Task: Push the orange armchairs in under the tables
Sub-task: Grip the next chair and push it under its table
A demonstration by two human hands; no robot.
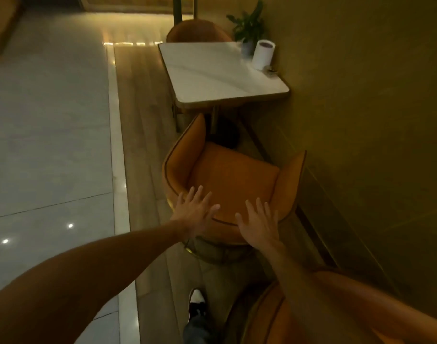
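An orange armchair (227, 175) stands on the wooden floor strip, its seat facing a white marble-top table (212, 70) set against the wall. The chair's front sits a little short of the table's near edge. My left hand (192, 212) lies flat with fingers spread on the left of the chair's curved backrest top. My right hand (258, 222) lies flat with fingers spread on the right of that backrest. A second orange armchair (198, 31) is at the table's far side. A third orange armchair (287, 316) is close at the lower right, under my right forearm.
On the table by the wall stand a white cylinder (263, 54) and a potted plant (249, 28). The olive wall (373, 120) runs along the right. Glossy tile floor (46, 132) spreads to the left. My shoe (197, 304) is on the floor behind the chair.
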